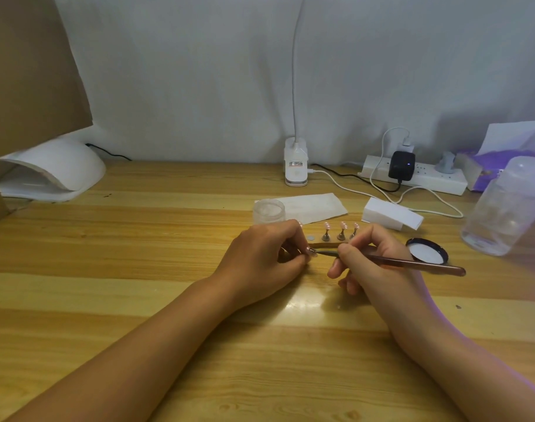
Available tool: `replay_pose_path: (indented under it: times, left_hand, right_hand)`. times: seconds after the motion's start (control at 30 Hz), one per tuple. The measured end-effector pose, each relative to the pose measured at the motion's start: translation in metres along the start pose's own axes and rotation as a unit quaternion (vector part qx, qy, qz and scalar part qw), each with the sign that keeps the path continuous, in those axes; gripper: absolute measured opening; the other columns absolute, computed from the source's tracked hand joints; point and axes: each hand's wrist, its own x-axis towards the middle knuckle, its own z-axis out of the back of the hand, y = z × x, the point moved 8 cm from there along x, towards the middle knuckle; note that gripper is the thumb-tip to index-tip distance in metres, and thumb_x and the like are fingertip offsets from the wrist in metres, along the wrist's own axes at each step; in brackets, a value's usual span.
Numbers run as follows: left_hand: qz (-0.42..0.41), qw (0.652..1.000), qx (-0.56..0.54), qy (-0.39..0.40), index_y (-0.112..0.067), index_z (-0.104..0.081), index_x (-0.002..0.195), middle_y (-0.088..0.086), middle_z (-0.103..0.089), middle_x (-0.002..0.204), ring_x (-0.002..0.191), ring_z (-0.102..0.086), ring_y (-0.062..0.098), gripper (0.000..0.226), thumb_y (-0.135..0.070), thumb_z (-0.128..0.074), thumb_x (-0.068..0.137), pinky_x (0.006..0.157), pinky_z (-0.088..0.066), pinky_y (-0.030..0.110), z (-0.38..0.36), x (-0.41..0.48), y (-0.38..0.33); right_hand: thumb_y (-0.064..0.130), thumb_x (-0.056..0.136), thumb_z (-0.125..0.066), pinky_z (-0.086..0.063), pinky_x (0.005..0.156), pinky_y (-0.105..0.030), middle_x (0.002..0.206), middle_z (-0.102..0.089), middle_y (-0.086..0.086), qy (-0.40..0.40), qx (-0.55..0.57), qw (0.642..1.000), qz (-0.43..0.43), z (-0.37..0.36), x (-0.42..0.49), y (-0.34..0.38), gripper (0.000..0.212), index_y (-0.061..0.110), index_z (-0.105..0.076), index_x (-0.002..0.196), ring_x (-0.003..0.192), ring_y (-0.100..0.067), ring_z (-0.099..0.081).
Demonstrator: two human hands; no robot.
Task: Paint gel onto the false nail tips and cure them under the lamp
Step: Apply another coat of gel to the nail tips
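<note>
My left hand pinches a small false nail tip on its little stand, held low over the table. My right hand grips a brown gel brush like a pen, its tip touching that nail tip. Just behind my fingers a wooden holder strip carries three pink nail tips upright on metal stands, with one bare round magnet spot at its left. The open gel jar stands behind the holder. The white curing lamp sits at the far left of the table.
The jar's black lid lies right of my right hand. A clear plastic bottle stands at the right edge. A white paper sheet, a white block, a desk lamp base and a power strip with cables line the back.
</note>
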Motion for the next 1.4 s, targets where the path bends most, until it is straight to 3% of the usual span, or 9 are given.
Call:
replay_pose_path:
  times: [0.27, 0.5, 1.1, 1.23, 1.4]
  left_hand:
    - [0.002, 1.000, -0.022, -0.010, -0.021, -0.068, 0.087, -0.015, -0.072, 0.088, 0.083, -0.069, 0.005, 0.008, -0.017, -0.073, 0.084, 0.076, -0.056, 0.041, 0.001, 0.000, 0.001]
    - [-0.001, 1.000, -0.016, -0.006, -0.027, -0.063, 0.082, -0.013, -0.069, 0.081, 0.075, -0.066, 0.006, 0.014, -0.017, -0.073, 0.083, 0.070, -0.054, 0.042, 0.000, 0.001, 0.000]
    - [0.019, 0.998, -0.052, -0.004, -0.023, -0.065, 0.085, -0.008, -0.072, 0.088, 0.082, -0.069, 0.011, 0.011, -0.014, -0.072, 0.085, 0.076, -0.056, 0.046, -0.001, 0.001, 0.005]
    - [0.016, 0.999, -0.034, -0.001, -0.026, -0.064, 0.084, -0.009, -0.071, 0.086, 0.078, -0.067, 0.009, 0.012, -0.018, -0.073, 0.085, 0.072, -0.055, 0.044, -0.001, 0.000, 0.004]
    - [0.007, 1.000, -0.013, -0.002, -0.026, -0.064, 0.084, -0.010, -0.068, 0.085, 0.070, -0.062, 0.008, 0.012, -0.019, -0.074, 0.083, 0.068, -0.053, 0.043, 0.001, 0.000, 0.000]
  right_hand:
    - [0.010, 0.086, -0.061, -0.043, 0.042, -0.017, 0.058, -0.066, -0.006, -0.030, 0.021, 0.999, -0.005, 0.006, -0.001, 0.000, 0.010, 0.011, -0.054, 0.079, 0.046, -0.007, -0.054]
    - [0.014, 0.094, -0.060, -0.051, 0.055, -0.019, 0.073, -0.073, -0.005, 0.011, 0.013, 1.000, 0.026, -0.003, -0.002, 0.006, 0.009, 0.008, -0.056, 0.089, 0.052, -0.002, -0.057]
    - [0.007, 0.086, -0.061, -0.043, 0.045, -0.016, 0.057, -0.063, -0.005, -0.023, 0.014, 1.000, 0.004, 0.004, 0.000, 0.001, 0.008, 0.009, -0.054, 0.083, 0.047, -0.007, -0.056]
    - [0.009, 0.092, -0.060, -0.048, 0.050, -0.018, 0.062, -0.066, -0.004, -0.012, 0.054, 0.998, 0.018, 0.004, -0.002, 0.006, 0.008, 0.007, -0.054, 0.087, 0.049, -0.003, -0.055]
    - [0.013, 0.093, -0.061, -0.048, 0.052, -0.017, 0.071, -0.072, -0.004, 0.025, 0.005, 0.999, 0.023, -0.006, -0.002, 0.008, 0.008, 0.012, -0.054, 0.088, 0.052, 0.001, -0.058]
